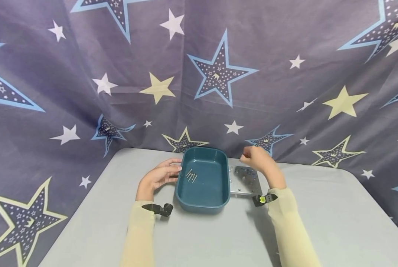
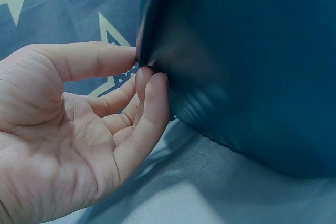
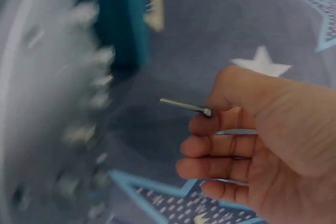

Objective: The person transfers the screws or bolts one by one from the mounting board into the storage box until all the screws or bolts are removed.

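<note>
A teal plastic bin (image 1: 204, 207) stands on the table, with several thin metal screws (image 1: 191, 176) lying at its left inside. My left hand (image 1: 160, 175) is at the bin's left side. In the left wrist view, thumb and fingers (image 2: 149, 103) grip the edge of the bin wall (image 2: 252, 93). My right hand (image 1: 260, 160) is raised above the far edge of a silver metal plate (image 1: 244, 180). In the right wrist view, its thumb and index finger pinch a small screw (image 3: 185, 106) by its head end. The plate (image 3: 42, 103) looks blurred there, with several small fasteners on its face.
The metal plate sits right beside the bin's right wall. The table (image 1: 199, 241) has a pale cloth cover. A star-patterned curtain (image 1: 199, 74) hangs close behind the bin and plate. Each wrist carries a small black camera (image 1: 165, 210).
</note>
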